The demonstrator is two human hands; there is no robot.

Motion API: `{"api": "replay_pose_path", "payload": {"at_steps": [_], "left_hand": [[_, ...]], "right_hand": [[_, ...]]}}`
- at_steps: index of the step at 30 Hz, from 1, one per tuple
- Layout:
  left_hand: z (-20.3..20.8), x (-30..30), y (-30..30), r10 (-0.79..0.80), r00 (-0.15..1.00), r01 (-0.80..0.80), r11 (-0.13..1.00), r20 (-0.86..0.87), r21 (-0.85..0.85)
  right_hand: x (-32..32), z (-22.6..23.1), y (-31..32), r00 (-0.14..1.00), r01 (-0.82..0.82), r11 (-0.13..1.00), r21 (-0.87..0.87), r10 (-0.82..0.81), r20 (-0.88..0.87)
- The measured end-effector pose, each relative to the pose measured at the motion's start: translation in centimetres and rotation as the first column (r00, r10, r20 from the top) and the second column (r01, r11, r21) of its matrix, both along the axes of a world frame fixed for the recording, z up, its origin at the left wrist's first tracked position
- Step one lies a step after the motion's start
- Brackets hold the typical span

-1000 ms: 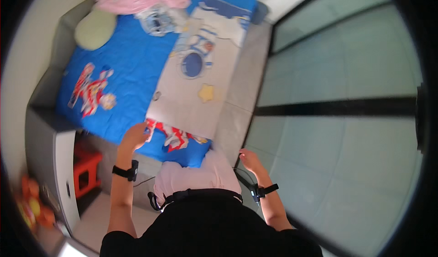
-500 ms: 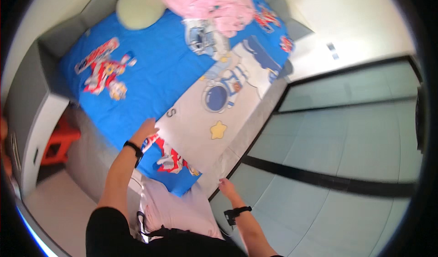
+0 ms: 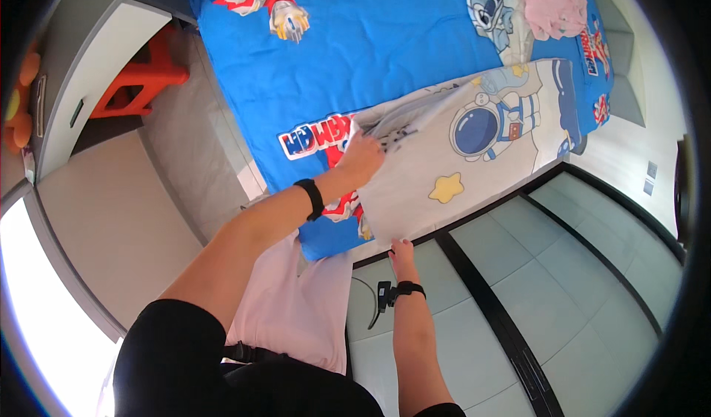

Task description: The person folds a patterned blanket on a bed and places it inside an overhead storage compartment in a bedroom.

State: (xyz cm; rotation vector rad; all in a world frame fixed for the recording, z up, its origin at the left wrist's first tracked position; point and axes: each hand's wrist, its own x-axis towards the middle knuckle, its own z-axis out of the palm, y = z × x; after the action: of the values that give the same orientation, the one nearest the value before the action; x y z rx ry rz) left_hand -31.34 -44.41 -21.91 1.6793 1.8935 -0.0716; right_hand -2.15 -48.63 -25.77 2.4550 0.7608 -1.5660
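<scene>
A pale blanket (image 3: 422, 172) with an astronaut and a yellow star lies over the blue bedding (image 3: 355, 54). My left hand (image 3: 363, 159) is closed on the blanket's near left corner, and the cloth bunches into folds beside the fingers. At the other near corner, my right hand (image 3: 402, 254) has its fingers pinched at the blanket's lower edge; the fingertips are small in view. Red and white cartoon figures on the bedding show beneath my left forearm. Each wrist wears a black band, the right one with a small black device attached.
A pink cloth (image 3: 555, 6) and a white cloth with a blue cartoon (image 3: 496, 13) lie on the bed's far right. Glass panels with black frames (image 3: 511, 328) run along the right. An orange-red stool (image 3: 141, 76) stands under the grey cabinet (image 3: 111, 39) at left.
My view has swung, so the bed appears farther right. My left hand has drawn the blanket's corner into folds. My right hand, earlier apart from the blanket, is now at its near edge.
</scene>
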Motion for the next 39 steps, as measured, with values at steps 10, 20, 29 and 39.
{"api": "replay_pose_path", "payload": {"at_steps": [10, 20, 29, 39], "left_hand": [[-2.4, -1.1, -1.0, 0.08, 0.979, -0.138, 0.936, 0.188, 0.324], [-2.7, 2.1, -0.4, -0.059, 0.984, -0.003, 0.938, 0.167, 0.348], [-3.6, 1.4, 0.3, 0.357, 0.928, -0.369, 0.847, 0.104, 0.383], [-3.1, 1.7, 0.9, 0.307, 0.933, -0.338, 0.926, 0.185, 0.167]], "right_hand": [[-1.3, -0.1, -0.4, 0.983, 0.17, 0.985, -0.034, -0.167, 0.069], [-1.6, 0.3, 1.3, 0.882, 0.426, 0.904, -0.032, -0.423, -0.209], [-1.9, 0.7, 2.0, 0.904, 0.38, 0.925, -0.017, -0.375, -0.206], [-2.8, 1.8, 2.1, 0.934, 0.324, 0.944, -0.057, -0.329, -0.14]]}}
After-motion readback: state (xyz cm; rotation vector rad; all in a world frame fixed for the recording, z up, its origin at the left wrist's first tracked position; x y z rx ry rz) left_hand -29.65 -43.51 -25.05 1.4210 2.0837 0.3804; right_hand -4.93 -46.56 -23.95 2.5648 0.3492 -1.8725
